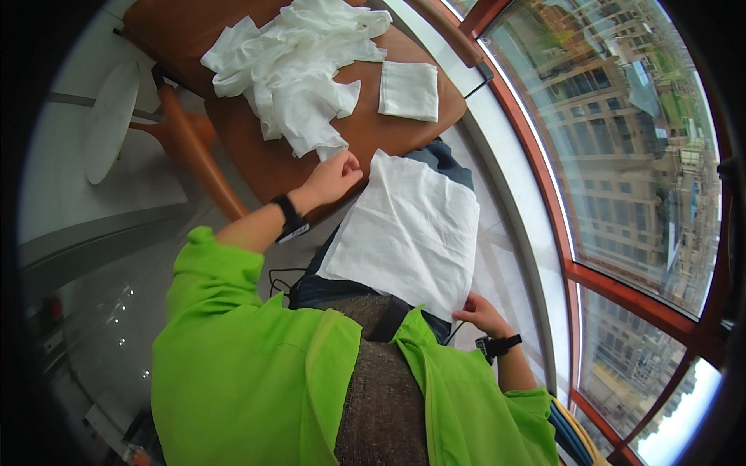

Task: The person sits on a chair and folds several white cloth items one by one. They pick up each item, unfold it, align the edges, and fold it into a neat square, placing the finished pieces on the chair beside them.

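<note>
A white cloth (408, 233), lightly creased, lies spread across my lap. My right hand (484, 314) pinches its near right corner between thumb and fingers. My left hand (333, 179) is over the front edge of the chair seat, left of the cloth's far end, with its fingers curled. Just beyond it hangs the lowest tip of a loose heap of white cloths (297, 70); whether the fingers touch that tip is hidden. A folded white square of cloth (409, 92) lies flat to the right of the heap.
The heap and folded square rest on a brown leather-like chair seat (256, 154) facing me. Its brown armrest (198, 151) is on the left, near a round white tabletop (113, 122). A red-framed window (623, 291) and a pale sill (518, 192) run along the right.
</note>
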Motion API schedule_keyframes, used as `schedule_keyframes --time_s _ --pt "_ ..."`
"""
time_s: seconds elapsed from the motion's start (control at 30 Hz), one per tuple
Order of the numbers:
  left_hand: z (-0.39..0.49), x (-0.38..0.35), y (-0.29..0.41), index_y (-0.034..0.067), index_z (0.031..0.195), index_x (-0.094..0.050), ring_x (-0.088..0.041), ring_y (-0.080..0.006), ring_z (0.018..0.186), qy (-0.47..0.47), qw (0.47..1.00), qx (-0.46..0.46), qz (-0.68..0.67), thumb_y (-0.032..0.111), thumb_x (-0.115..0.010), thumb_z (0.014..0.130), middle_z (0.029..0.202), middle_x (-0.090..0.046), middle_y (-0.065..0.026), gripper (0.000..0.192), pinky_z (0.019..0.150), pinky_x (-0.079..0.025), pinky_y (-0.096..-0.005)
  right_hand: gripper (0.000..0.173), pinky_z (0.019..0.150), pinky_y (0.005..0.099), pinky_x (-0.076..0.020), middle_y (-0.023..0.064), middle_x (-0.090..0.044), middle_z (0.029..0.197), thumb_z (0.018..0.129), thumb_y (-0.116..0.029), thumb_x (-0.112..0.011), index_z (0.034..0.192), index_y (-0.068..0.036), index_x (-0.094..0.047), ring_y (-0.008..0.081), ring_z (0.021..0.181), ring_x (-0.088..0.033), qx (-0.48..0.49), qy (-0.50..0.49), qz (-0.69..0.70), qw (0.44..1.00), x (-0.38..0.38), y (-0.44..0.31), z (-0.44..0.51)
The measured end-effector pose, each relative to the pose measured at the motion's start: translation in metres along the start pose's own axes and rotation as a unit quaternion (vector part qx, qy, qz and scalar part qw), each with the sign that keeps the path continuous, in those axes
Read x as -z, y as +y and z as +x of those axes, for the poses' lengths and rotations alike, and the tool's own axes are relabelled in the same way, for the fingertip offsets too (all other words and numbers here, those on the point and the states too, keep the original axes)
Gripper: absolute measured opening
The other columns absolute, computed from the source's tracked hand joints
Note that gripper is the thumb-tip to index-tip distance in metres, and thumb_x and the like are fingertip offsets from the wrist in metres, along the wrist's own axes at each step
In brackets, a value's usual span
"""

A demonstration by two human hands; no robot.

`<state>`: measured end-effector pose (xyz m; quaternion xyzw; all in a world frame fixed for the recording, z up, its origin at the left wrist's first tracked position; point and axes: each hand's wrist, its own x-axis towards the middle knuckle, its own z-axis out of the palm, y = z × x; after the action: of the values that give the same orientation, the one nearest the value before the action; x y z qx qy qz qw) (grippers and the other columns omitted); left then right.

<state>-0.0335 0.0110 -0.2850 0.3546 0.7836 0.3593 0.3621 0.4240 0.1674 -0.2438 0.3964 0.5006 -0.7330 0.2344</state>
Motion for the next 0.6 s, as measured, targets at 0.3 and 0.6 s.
schedule_keyframes --time_s 0.3,0.6 --pt "-0.146 0.026 0.043 0.005 0.089 -0.068 -0.062 -0.0113 0.067 -0.156 0.984 0.081 0.034 0.025 -0.071 0.085 0.074 -0.067 -0.0030 0.020 0.063 -0.050 -0.0267 0.043 0.079 0.0269 -0.0515 0.0026 -0.068 0.106 0.086 -0.009 -0.072 0.125 0.000 -0.056 0.0099 0.089 -0.063 0.021 -0.001 -0.019 1.000 0.000 -0.002 -0.001" --pt "-0.164 0.002 0.047 0.010 0.083 -0.066 -0.066 -0.0248 0.069 -0.116 0.968 0.176 0.137 0.048 -0.067 0.084 0.076 -0.069 -0.0053 0.039 0.062 -0.050 -0.0368 0.048 0.085 0.0278 -0.0513 0.0050 -0.066 0.115 0.087 -0.005 -0.069 0.131 0.001 -0.050 0.0123 0.098 -0.064 0.043 0.007 0.029 0.999 -0.005 -0.001 -0.007"
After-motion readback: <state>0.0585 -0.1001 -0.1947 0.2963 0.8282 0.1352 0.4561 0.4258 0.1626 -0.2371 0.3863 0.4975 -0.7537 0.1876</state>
